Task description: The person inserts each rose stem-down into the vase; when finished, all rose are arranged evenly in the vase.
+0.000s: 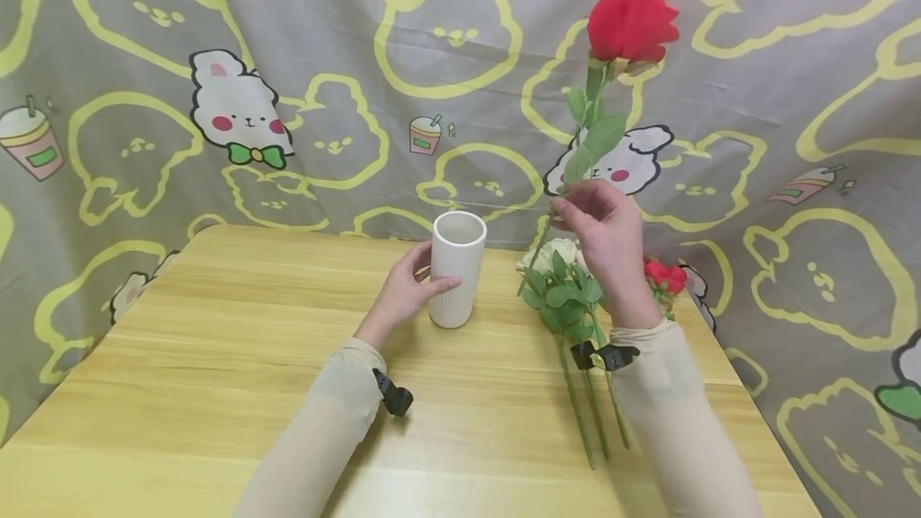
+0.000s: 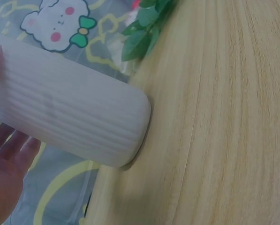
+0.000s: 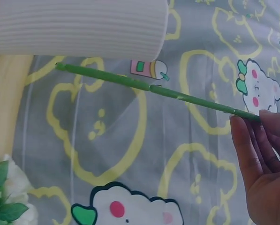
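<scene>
A white ribbed vase [image 1: 457,278] stands upright on the wooden table, its round mouth facing up. My left hand [image 1: 407,291] holds it from the left side, thumb across the front and fingers around the back. In my right hand [image 1: 606,232] a red rose [image 1: 633,25] is pinched by its green stem [image 3: 151,87], between thumb and fingertips. The bloom points up, well above the hand, and the stem's lower end slants down to the left, to the right of the vase. In the right wrist view the stem passes just beside the vase wall.
Several flowers lie on the table at the right: white blooms [image 1: 550,256], green leaves [image 1: 564,298] and long stems pointing toward me. Another red flower [image 1: 665,276] shows beyond my right wrist. A patterned grey curtain [image 1: 324,38] hangs behind the wooden table [image 1: 216,342].
</scene>
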A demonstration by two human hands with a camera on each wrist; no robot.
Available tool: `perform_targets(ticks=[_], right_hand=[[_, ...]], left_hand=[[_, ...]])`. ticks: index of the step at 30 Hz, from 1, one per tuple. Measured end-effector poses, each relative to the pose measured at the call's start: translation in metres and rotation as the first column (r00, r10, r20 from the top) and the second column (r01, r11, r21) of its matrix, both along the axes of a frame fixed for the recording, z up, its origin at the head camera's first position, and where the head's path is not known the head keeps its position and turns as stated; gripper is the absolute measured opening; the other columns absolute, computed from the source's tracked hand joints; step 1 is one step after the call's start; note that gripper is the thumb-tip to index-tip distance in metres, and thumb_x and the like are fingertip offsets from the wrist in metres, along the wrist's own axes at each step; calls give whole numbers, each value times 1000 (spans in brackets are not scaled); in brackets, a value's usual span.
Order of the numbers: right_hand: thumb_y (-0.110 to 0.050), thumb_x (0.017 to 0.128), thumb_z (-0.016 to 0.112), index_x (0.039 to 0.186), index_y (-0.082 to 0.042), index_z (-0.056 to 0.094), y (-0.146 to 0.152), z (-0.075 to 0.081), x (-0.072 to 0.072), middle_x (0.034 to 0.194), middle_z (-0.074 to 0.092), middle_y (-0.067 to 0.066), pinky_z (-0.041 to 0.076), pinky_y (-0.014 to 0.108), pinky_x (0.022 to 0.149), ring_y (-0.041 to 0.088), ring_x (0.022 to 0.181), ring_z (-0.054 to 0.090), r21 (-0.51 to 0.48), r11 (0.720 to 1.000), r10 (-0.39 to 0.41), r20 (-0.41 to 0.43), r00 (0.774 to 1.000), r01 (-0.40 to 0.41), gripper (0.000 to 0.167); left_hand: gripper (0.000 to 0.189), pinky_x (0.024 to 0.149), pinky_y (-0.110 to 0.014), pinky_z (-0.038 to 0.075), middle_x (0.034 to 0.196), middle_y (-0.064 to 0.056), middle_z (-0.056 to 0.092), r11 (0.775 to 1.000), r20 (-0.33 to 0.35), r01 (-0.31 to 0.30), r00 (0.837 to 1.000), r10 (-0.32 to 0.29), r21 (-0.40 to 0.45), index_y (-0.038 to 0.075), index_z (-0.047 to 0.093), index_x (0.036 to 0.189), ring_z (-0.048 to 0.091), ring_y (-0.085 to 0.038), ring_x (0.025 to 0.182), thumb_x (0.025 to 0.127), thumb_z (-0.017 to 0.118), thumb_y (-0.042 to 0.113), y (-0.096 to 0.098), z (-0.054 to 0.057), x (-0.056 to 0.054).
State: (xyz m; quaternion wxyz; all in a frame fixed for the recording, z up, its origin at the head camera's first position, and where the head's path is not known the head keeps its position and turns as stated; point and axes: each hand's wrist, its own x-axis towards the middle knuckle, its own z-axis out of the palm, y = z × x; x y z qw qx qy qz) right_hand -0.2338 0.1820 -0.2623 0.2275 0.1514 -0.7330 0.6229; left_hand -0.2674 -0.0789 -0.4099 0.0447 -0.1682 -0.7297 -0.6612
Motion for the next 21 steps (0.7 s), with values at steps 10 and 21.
perform_targets(ticks=[10, 21], right_hand=[[6, 85, 71, 91, 8, 66, -16, 22, -7, 82, 69, 12, 61, 33, 67, 21, 72, 68, -105, 991, 65, -169, 983, -84, 8], [11, 84, 70, 91, 5, 68, -33, 43, -15, 88, 69, 14, 61, 34, 69, 23, 74, 68, -190, 967, 103, -308, 946, -167, 10]], left_hand=[[69, 106, -42, 42, 137, -14, 53, 1000, 9, -5, 1000, 4, 0, 8, 48, 140, 49, -28, 127, 81, 82, 11, -2, 1, 2], [69, 107, -43, 41, 137, -17, 53, 1000, 7, 11, 1000, -11, 20, 6, 47, 140, 48, -30, 128, 82, 82, 12, -1, 0, 1]])
